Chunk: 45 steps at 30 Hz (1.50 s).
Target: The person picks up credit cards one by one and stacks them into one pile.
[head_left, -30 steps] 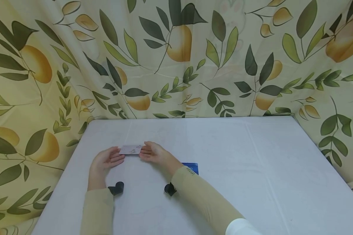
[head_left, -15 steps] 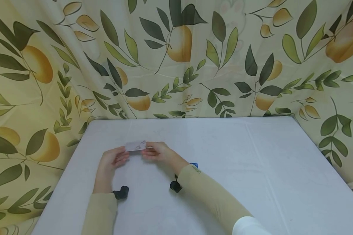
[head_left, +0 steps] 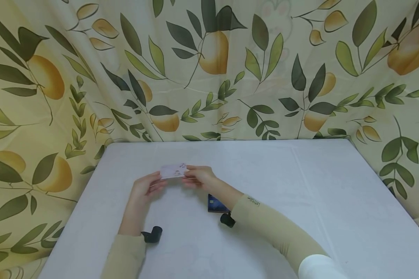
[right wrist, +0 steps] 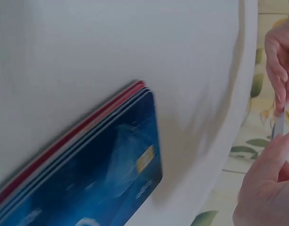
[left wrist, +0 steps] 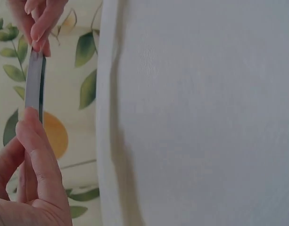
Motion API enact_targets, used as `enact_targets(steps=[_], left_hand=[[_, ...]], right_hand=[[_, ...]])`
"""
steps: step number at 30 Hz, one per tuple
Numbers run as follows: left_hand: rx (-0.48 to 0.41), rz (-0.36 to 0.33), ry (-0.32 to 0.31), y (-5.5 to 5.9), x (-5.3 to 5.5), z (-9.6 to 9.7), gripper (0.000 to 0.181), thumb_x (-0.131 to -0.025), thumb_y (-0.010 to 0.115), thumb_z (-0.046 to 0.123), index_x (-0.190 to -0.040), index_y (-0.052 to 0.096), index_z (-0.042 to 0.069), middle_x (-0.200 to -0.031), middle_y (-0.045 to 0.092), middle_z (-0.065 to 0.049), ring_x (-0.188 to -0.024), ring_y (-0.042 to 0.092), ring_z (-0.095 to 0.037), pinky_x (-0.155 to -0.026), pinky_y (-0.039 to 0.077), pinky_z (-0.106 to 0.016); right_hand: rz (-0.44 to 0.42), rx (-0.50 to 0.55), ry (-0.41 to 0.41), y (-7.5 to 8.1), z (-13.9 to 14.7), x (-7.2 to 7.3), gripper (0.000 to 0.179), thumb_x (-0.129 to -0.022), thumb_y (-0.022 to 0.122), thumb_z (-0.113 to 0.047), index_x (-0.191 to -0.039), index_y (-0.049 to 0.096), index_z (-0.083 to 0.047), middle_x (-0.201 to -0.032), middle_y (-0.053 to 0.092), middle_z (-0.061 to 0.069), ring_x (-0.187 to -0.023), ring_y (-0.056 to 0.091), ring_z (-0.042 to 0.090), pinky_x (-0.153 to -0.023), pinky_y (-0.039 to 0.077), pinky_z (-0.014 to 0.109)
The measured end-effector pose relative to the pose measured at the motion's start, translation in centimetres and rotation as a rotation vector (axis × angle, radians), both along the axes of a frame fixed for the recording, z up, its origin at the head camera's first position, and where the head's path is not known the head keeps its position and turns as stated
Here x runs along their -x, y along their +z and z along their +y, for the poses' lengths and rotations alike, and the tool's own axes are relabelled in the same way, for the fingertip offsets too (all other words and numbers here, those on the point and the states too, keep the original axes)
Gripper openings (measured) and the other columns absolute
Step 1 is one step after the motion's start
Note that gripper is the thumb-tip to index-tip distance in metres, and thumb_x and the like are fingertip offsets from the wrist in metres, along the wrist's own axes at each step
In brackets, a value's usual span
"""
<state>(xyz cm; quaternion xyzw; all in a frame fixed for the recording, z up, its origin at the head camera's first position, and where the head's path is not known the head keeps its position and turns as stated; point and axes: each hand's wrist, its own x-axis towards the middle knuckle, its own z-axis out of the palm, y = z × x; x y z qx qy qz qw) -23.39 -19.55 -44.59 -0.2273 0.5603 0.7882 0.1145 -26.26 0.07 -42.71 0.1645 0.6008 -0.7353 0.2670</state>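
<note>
A pale card (head_left: 172, 171) with a small reddish print is held up over the far part of the table. My left hand (head_left: 144, 190) pinches its left end between thumb and fingers. The right hand (head_left: 203, 176) pinches the opposite end. Seen nearly edge-on in the left wrist view, the card (left wrist: 34, 80) shows a dark strip along one side. Beneath my right forearm lies a stack of bank cards (right wrist: 113, 155), a blue one with a gold chip on top and red edges below. The sleeve partly covers this stack (head_left: 216, 204) in the head view.
A white cloth covers the table (head_left: 300, 201). Behind it and at the sides hangs a curtain (head_left: 230, 97) printed with fruit and leaves. Small black devices (head_left: 153, 235) sit at both wrists.
Both hands have moved right and slightly away with the pale card between them. The right forearm has shifted right, uncovering the left part of the blue card stack.
</note>
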Motion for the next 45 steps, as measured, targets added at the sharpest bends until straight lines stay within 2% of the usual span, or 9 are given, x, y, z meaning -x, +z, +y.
enact_targets(steps=[10,16,22,28,37,45], left_hand=[[0.059,0.042,-0.042,0.6,-0.8,3.3,0.043,-0.090,0.053,0.004,-0.131,0.043,-0.006,-0.071,0.067,0.001,-0.064,0.067,-0.010,-0.063,0.055,-0.020],[0.063,0.059,-0.039,0.5,-1.3,5.2,0.039,-0.089,0.054,0.002,-0.126,0.048,-0.007,-0.072,0.067,-0.003,-0.063,0.067,-0.011,-0.064,0.056,-0.024],[0.078,0.073,-0.090,0.5,-2.0,7.0,0.038,-0.088,0.057,0.004,-0.124,0.051,-0.007,-0.083,0.069,-0.010,-0.067,0.068,-0.014,-0.068,0.056,-0.029],[0.097,0.079,-0.123,0.2,-2.8,8.5,0.034,-0.088,0.057,0.004,-0.120,0.055,-0.005,-0.086,0.069,-0.014,-0.068,0.068,-0.016,-0.067,0.056,-0.028],[0.084,0.072,-0.165,-0.9,-4.1,10.3,0.036,-0.085,0.059,0.002,-0.120,0.053,-0.009,-0.085,0.069,-0.015,-0.064,0.067,-0.015,-0.061,0.056,-0.026],[0.096,0.060,-0.184,-1.7,-5.1,11.6,0.037,-0.084,0.060,0.000,-0.118,0.054,-0.009,-0.077,0.069,-0.013,-0.060,0.066,-0.013,-0.056,0.056,-0.025]], right_hand=[[0.007,0.011,-0.033,0.4,3.6,-1.3,0.043,-0.083,0.063,0.000,-0.125,0.057,-0.007,-0.092,0.068,0.013,-0.069,0.067,0.016,-0.075,0.054,0.035],[0.032,-0.049,-0.020,0.9,5.6,-2.1,0.042,-0.083,0.063,-0.003,-0.124,0.057,-0.009,-0.093,0.068,0.012,-0.071,0.068,0.016,-0.079,0.053,0.036],[0.067,-0.103,-0.017,0.6,7.7,-3.2,0.042,-0.084,0.063,-0.005,-0.125,0.057,-0.008,-0.092,0.069,0.012,-0.072,0.068,0.016,-0.070,0.056,0.030],[0.077,-0.134,-0.023,0.1,9.4,-4.3,0.043,-0.084,0.062,-0.006,-0.126,0.056,-0.009,-0.091,0.069,0.010,-0.073,0.068,0.016,-0.063,0.056,0.027],[0.091,-0.131,-0.024,-0.8,11.2,-6.3,0.043,-0.085,0.061,-0.006,-0.127,0.053,-0.005,-0.095,0.068,0.012,-0.071,0.067,0.015,-0.063,0.056,0.027],[0.081,-0.110,-0.020,-1.8,12.5,-7.7,0.046,-0.084,0.062,-0.005,-0.128,0.051,0.000,-0.083,0.069,0.010,-0.065,0.067,0.012,-0.058,0.056,0.024]])
